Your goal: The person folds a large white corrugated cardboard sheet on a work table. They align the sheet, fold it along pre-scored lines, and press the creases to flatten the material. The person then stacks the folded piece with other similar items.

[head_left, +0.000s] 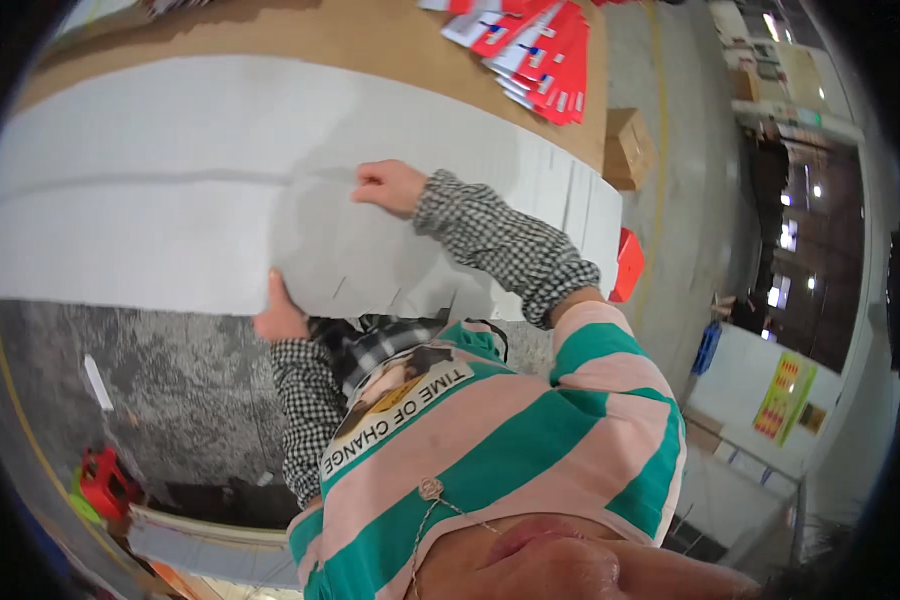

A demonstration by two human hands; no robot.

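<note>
A large white cardboard sheet (150,130) spreads across the table in front of me, with slits at its right end and a few short cuts along the near edge. My left hand (282,315) is at that near edge, thumb lying on top and the other fingers mostly hidden; it grips the edge. Over the middle of the sheet, my right hand (390,187) is closed with the fingers curled in. Whatever it may hold is hidden. A grey band runs along the sheet from the left toward this hand.
Red and white printed packets (550,60) lie fanned out on the brown tabletop (370,35) beyond the sheet. A cardboard box (628,150) and a red plastic object (627,265) are past the right end. Another red item (108,483) stands on the floor at lower left.
</note>
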